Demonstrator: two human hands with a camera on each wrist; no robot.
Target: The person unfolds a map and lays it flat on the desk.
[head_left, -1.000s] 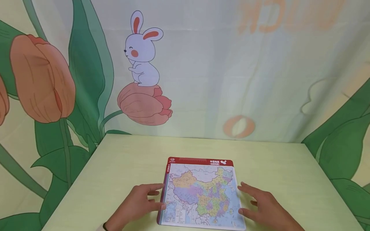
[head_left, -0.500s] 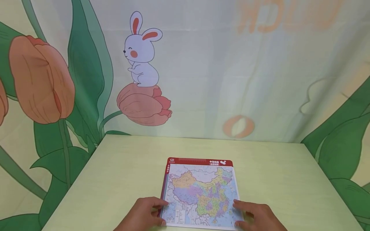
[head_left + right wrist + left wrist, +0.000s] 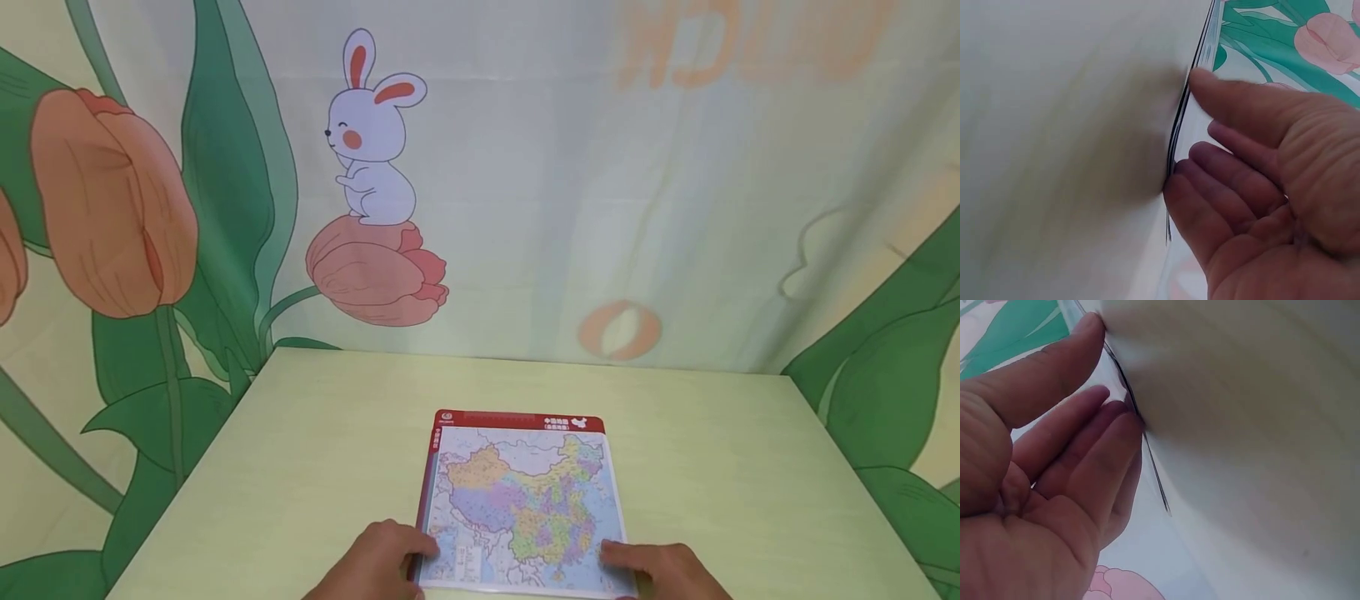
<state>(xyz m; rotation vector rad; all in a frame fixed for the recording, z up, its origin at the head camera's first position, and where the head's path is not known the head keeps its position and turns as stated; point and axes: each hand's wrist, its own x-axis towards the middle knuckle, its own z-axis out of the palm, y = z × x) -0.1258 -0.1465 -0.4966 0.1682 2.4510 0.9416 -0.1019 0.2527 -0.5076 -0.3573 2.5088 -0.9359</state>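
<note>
A rectangular map board (image 3: 517,500) with a red top band and a colourful printed map lies flat on the table, nearest its front. My left hand (image 3: 378,567) holds its lower left edge, one digit reaching over the print and another fingertip low at the side. At the opposite edge, my right hand (image 3: 667,571) holds the board in much the same way. The left wrist view shows that hand's thumb (image 3: 1088,331) and bent fingers (image 3: 1110,450) at a thin dark edge. Against a similar layered edge, the right wrist view has the right thumb (image 3: 1210,87) and fingertips (image 3: 1179,187).
The pale yellow-green table (image 3: 315,433) reaches back to a hanging cloth backdrop (image 3: 510,208). Printed on the cloth are a white rabbit (image 3: 375,158), orange tulips (image 3: 112,200) and green leaves.
Both hands have slid toward the near corners of the map board. From beside its edges, their digits have moved in over its surface. The board stays in place.
</note>
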